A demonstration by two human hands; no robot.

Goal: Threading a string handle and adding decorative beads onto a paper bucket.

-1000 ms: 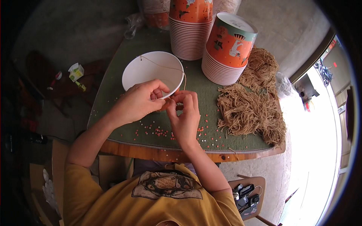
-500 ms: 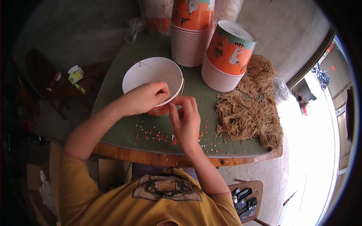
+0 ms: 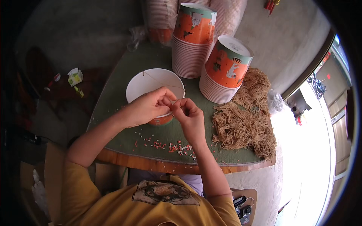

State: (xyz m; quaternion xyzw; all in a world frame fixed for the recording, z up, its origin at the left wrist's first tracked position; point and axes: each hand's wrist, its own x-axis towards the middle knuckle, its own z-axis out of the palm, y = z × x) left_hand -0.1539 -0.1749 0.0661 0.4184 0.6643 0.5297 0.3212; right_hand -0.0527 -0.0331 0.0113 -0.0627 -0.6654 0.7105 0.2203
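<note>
A paper bucket (image 3: 145,86), white inside and orange outside, stands upright on the table. A thin tan cord (image 3: 160,81) runs from a hole in its left rim across the mouth to the right side. My left hand (image 3: 152,107) reaches over the near rim, fingers curled and closed; what they pinch is hidden. Just right of it, my right hand (image 3: 191,118) has thumb and forefinger pinched at the near right rim, where the cord comes down. The fingertips of both hands almost touch. Small orange and white beads (image 3: 181,147) lie scattered in front of the bucket.
Two tall stacks of upside-down buckets (image 3: 192,56) stand behind, with bagged stacks (image 3: 162,15) farther back. Bundles of tan cord (image 3: 241,128) lie at the right, beside a clear plastic bag (image 3: 276,101). The wooden table edge (image 3: 151,160) runs close to my body.
The view has shifted, so the table appears lower. My left fingers have lifted and turned toward the right fingertips. Both hands now meet above the right rim.
</note>
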